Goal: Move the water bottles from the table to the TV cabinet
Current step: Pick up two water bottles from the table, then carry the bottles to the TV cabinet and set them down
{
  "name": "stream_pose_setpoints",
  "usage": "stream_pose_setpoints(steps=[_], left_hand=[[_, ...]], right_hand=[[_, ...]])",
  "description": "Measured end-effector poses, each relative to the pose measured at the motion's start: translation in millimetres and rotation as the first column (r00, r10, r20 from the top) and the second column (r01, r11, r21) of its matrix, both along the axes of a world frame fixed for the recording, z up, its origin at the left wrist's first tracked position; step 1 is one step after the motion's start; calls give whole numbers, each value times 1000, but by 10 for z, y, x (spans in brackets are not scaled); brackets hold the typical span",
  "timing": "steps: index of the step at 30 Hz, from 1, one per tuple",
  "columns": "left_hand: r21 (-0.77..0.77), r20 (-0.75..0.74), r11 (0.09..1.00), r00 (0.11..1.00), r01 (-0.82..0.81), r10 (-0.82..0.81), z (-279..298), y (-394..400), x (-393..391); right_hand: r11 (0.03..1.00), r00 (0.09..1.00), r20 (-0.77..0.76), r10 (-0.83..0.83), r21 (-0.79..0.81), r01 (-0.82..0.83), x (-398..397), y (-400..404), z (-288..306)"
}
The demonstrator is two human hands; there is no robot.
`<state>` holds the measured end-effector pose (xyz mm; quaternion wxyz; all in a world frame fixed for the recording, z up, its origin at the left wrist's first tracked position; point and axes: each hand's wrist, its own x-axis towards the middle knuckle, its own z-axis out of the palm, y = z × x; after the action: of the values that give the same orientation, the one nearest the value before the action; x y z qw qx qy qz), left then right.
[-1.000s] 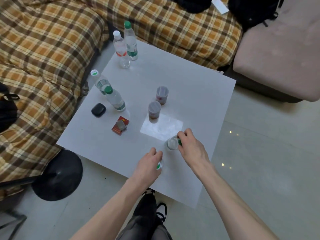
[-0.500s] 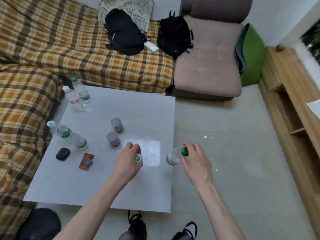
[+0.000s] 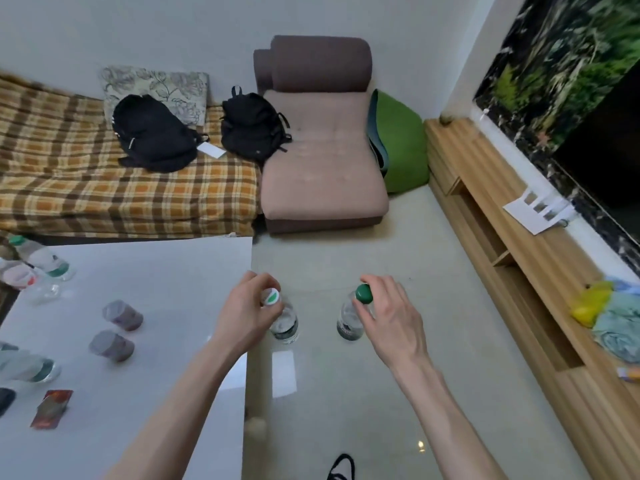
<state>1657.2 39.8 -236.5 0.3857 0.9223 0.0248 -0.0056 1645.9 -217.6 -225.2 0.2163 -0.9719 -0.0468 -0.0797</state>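
Right, I have a bottle hanging from each hand, both clear of the table (image 3: 145, 271) and over the pale floor. My left hand (image 3: 242, 313) is closed round the neck of the white-capped bottle (image 3: 282, 320), fingers pinched just under the cap; my right hand (image 3: 388, 313) is closed the same way on the green-capped bottle (image 3: 349, 320), thumb and fingertips at the neck. Both bottles dangle roughly upright, near each other but not touching.

The TV cabinet (image 3: 502, 209) runs along my right. To carry well, I judge I should keep the pinch firm, since a grip at the neck lets the body swing, and walk without jerking. The top already holds a white paper (image 3: 533, 211) and a heap of cloths (image 3: 609, 317), so I'd aim for the bare wood between them and set each base down flat before letting go. More bottles (image 3: 38, 258) wait on the table's far-left side.
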Motion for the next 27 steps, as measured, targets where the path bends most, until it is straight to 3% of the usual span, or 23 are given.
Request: stream_pose_setpoints(steps=[8,14,20,27], left_hand=[[-60,86,991,990,118,-112,361,-1274,669],[-11,151,976,965,217,-213,611,-1937,1330],[21,195,959,940,282,-281,703,-2509,2232],[41,197,929,909,368,-368,652,-3078,3643]], right_hand=[[995,990,110,-84,-35,89,523,-1287,485],[985,974,159,-164,-28,171,986,-1938,659],[977,974,138,-179,-93,192,1661,-2433,592],[963,962,77,-263,-48,267,2665,-2917,501]])
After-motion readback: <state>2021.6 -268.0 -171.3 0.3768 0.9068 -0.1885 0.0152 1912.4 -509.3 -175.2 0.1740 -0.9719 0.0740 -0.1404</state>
